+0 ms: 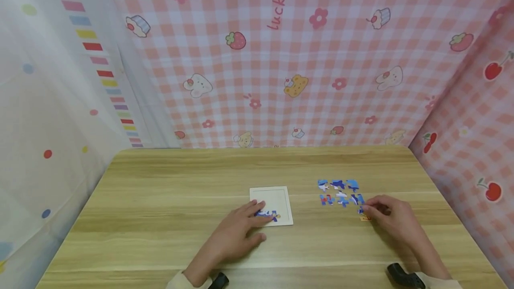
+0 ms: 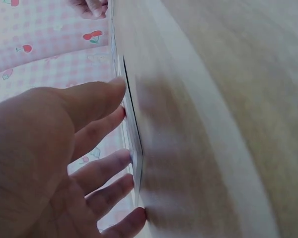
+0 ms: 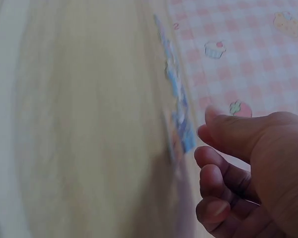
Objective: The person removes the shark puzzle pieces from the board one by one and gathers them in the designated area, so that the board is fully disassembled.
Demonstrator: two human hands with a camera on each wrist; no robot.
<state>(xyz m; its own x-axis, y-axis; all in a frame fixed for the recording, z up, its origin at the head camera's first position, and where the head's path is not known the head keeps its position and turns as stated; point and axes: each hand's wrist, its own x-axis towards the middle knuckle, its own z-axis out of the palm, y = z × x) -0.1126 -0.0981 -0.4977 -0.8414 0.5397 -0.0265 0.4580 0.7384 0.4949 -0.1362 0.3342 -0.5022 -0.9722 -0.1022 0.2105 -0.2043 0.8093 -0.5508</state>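
A square white puzzle board [image 1: 271, 194] with a thin inner outline lies on the table. Blue and yellow printed puzzle pieces [image 1: 274, 216] sit in its lower part, partly hidden by fingers. My left hand [image 1: 241, 229] rests its outstretched fingers on the board's left and lower part; in the left wrist view they touch the board's edge. At the right, my right hand [image 1: 395, 217] has its thumb and forefinger close together beside a blue and orange puzzle piece [image 1: 365, 218]. In the right wrist view a small gap shows between the fingertips and that piece [image 3: 187, 141].
Several loose blue puzzle pieces [image 1: 338, 185] lie in rough rows right of the board. The wooden table [image 1: 180, 182] meets a pink checked cloth [image 1: 257, 66] at the back and another on the right. A white dotted curtain [image 1: 60, 115] hangs at the left.
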